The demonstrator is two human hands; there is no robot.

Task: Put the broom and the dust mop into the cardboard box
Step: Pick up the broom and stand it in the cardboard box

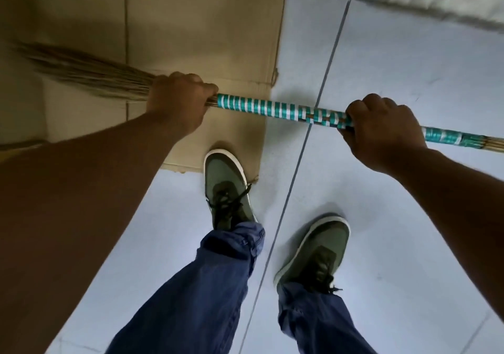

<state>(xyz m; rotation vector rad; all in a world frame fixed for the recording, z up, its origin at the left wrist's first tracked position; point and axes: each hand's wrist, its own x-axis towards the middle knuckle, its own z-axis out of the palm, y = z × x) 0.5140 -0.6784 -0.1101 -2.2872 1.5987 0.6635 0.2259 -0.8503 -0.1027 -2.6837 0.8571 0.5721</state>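
Cardboard box (191, 26) fills upper left of frame. Broom (272, 109) held level across centre, bristles over box. Left hand (177, 102) and right hand (381, 130) both clenched on handle. Dust mop possibly upper right, blurred. Risk: long handle catches box flap.

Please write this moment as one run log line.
both hands grip broom | bristles over cardboard box | dust mop unseen

There is one broom (275, 109), and two hands grip it: the left hand (178, 102) at 10 o'clock, the right hand (381, 131) at 3 o'clock. One cardboard box (207, 26) lies at 12 o'clock. Two green shoes (226, 181) stand on the floor (409, 80).
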